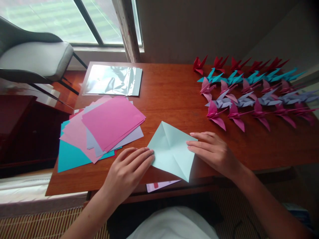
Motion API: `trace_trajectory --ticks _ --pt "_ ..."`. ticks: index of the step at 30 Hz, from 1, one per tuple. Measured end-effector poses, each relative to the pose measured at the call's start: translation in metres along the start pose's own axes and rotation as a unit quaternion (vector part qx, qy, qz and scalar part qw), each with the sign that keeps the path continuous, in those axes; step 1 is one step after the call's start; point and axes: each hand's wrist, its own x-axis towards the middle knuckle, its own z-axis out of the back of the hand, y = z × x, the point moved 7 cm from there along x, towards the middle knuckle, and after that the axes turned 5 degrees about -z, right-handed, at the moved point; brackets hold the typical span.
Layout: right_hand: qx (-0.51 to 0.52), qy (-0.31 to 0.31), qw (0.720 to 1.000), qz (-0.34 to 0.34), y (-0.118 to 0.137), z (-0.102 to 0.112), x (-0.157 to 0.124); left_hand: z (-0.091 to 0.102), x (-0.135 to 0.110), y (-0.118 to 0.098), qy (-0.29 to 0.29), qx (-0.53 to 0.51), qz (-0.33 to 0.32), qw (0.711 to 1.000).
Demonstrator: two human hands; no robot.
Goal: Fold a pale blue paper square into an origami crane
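A pale mint-green square of origami paper (171, 149) is turned cornerwise at the front edge of the table, its near corner hanging past the edge. One crease runs across it from the far corner to the near corner. My left hand (129, 169) grips its left corner, fingers together on top. At the right corner, my right hand (215, 151) holds the paper with its fingers over the edge. Both thumbs are hidden from view.
Loose coloured sheets (112, 121) lie fanned on the left of the wooden table (169, 89). Behind them is a clear packet of paper (112, 79). Rows of folded paper cranes (249, 93) stand at the right. A chair (37, 59) is beyond the table's left side.
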Motion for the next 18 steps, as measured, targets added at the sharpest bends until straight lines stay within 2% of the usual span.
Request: trace_trajectory --ticks 4,7,9,12,15,18 --pt "0.069 -0.012 0.997 -0.039 -0.006 -0.002 0.000 -0.002 -0.003 0.010 -0.032 -0.089 0.081 0.992" --pt "0.122 -0.028 0.986 -0.110 -0.012 -0.006 0.005 -0.004 -0.001 0.016 -0.036 -0.142 0.149 0.978" --pt "0.143 -0.045 0.975 -0.167 -0.016 -0.008 0.008 -0.004 0.002 0.018 -0.050 -0.137 0.180 0.973" --pt "0.137 -0.050 0.962 -0.232 -0.020 -0.014 0.013 -0.002 0.008 0.021 -0.078 -0.055 0.217 0.972" --pt "0.101 -0.039 0.960 -0.259 -0.021 -0.018 0.017 0.001 0.018 0.010 -0.090 0.047 0.208 0.973" --pt "0.066 -0.023 0.964 -0.257 -0.019 -0.019 0.020 0.000 0.035 -0.018 -0.066 0.078 0.130 0.986"
